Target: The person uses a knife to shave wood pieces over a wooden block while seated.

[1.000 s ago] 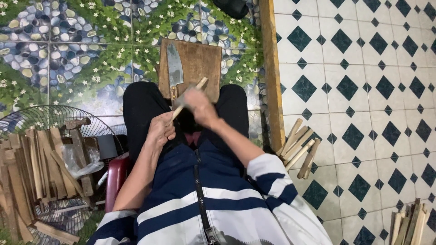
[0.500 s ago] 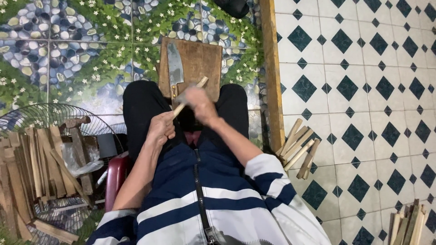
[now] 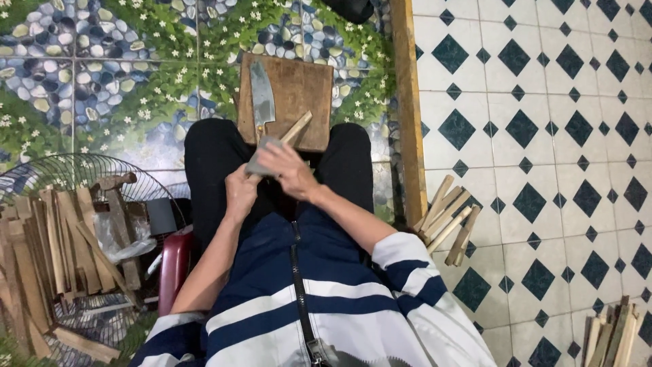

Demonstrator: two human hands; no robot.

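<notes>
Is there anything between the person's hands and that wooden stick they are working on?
Nothing visible does. The left hand grips the wooden stick at its lower end, and the right hand presses a small grey pad directly onto it. The cleaver lies apart on the board.

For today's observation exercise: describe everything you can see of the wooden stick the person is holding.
The wooden stick is a slim, pale, flat strip, seemingly split wood or bamboo. It slants from the lap up and to the right, its free end lying over the brown chopping board. The left hand grips its lower end; the right hand presses a grey pad against its middle.
</notes>
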